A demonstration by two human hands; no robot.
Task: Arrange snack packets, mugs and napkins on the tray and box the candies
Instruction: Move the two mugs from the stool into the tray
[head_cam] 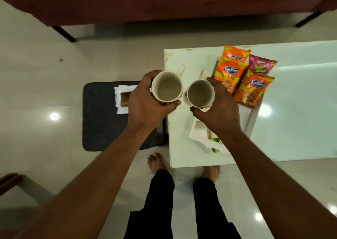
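Your left hand (145, 103) clasps one empty cream mug (166, 87) and your right hand (218, 111) another (200, 95), rims nearly touching, above the white tray's (254, 118) near-left corner. Four snack packets (244, 74) lie on the tray's far side.

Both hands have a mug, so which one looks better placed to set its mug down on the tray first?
Probably the right hand: its mug already hangs over the tray beside the snack packets. The left hand holds its mug at the table's edge, farther away.
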